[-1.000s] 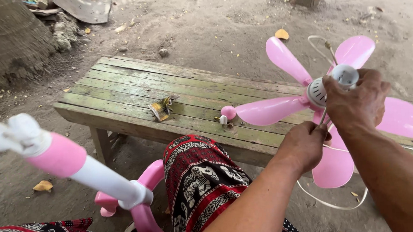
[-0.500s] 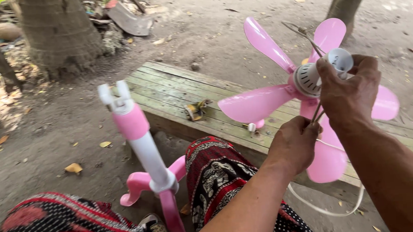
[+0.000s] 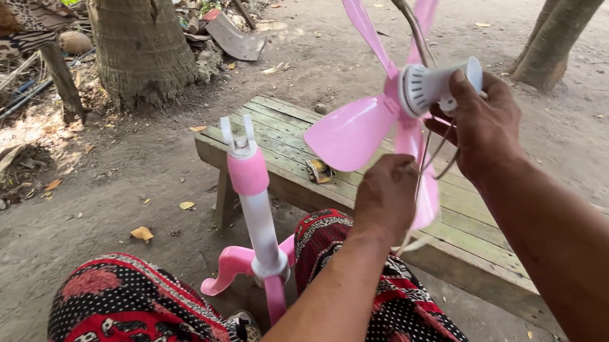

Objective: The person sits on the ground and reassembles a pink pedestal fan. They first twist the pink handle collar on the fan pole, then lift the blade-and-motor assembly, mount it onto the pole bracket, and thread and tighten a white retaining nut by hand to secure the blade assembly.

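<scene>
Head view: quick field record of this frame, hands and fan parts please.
right hand: grips white motor housing of the pink fan blades, held up in the air
left hand: closed on the thin wire below the motor
stand: pink and white fan stand upright between the knees, top fork bare
bench: green wooden bench behind, small object lying on it
ground: dirt, tree trunk at back left

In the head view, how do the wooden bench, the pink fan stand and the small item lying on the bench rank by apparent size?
1. wooden bench, the largest and longest.
2. pink fan stand; it is closer to the camera, so its apparent size is somewhat exaggerated.
3. small item on the bench, clearly the smallest.
</scene>
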